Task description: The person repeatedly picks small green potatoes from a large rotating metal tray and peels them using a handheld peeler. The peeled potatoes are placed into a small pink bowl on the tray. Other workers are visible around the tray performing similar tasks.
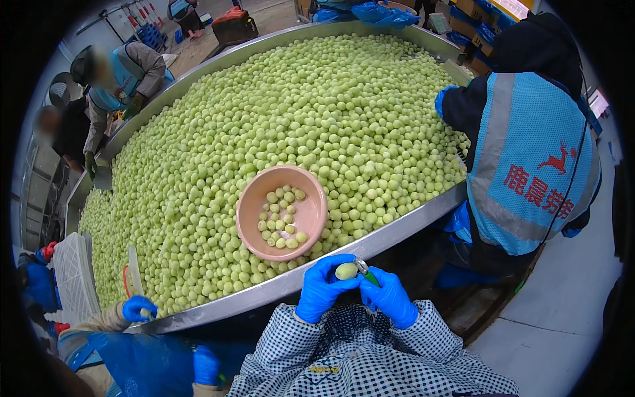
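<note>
Both of my hands wear blue gloves and are raised just in front of the metal rim of the sorting trough. Between the fingers of my left hand (327,288) is a pale green round fruit (346,271). My right hand (389,297) grips a small peeler-like tool (368,274) with a green handle and a metal head. The metal head is at the fruit's right side; whether it cuts into the skin cannot be made out. Beyond my hands, a pink plastic basin (317,238) rests on the heap of fruit, with many similar fruits inside it.
A large metal trough (397,226) full of green fruit (213,164) spans the view. Close on my right stands a person in a blue vest (536,159). Another worker's gloved hand (140,308) is at lower left, near a white plastic crate (74,273). More people work across the trough.
</note>
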Tool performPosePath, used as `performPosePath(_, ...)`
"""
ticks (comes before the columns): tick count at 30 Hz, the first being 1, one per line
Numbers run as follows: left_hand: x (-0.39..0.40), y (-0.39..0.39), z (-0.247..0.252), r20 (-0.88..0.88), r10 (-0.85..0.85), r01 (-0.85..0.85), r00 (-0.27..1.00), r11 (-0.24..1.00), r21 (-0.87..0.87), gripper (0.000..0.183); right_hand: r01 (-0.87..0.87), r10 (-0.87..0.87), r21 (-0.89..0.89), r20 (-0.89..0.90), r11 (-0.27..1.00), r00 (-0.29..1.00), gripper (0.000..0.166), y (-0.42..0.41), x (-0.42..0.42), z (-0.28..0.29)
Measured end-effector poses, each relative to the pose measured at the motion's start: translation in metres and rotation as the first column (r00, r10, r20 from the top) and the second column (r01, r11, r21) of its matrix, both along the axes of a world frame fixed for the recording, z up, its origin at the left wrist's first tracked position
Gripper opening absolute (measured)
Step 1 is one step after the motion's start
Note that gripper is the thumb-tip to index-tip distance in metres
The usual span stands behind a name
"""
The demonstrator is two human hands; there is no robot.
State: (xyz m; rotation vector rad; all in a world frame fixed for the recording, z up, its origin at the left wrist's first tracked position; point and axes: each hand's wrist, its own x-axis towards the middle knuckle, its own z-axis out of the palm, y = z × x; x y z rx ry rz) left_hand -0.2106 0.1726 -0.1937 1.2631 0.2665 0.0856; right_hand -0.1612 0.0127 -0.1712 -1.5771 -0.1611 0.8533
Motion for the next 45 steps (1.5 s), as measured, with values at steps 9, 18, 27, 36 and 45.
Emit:
performPosePath(9, -0.001, 0.0, -0.002, -0.028, 0.047, -0.048, 0.998, 0.999, -0.002, 0.039, 0.038, -0.026, 0.085, -0.147, 0.996, 0.989, 0.027, 0.001, 0.002, 0.002)
performPosePath(18, -0.003, 0.01, 0.002, -0.029, -0.134, 0.13, 0.991, 0.985, -0.115, 0.048, 0.0, 0.03, -0.089, 0.34, 0.996, 0.94, 0.017, 0.001, 0.0, -0.001)
performPosePath(27, -0.006, 0.004, 0.011, -0.023, -0.19, 0.19, 0.982, 0.982, 0.007, 0.043, 0.075, 0.21, -0.296, 0.813, 0.952, 0.543, 0.019, 0.0, -0.002, 0.01)
performPosePath(36, -0.007, -0.002, 0.003, 0.013, -0.114, 0.107, 0.993, 0.961, 0.254, 0.045, 0.087, 0.332, -0.414, 0.823, 0.906, 0.462, 0.022, 0.001, -0.006, 0.008)
performPosePath(45, -0.003, -0.028, -0.007, -0.006, -0.022, 0.023, 1.0, 0.945, 0.326, 0.035, 0.106, 0.323, -0.445, 0.774, 0.889, 0.546, 0.026, -0.013, -0.012, -0.013)
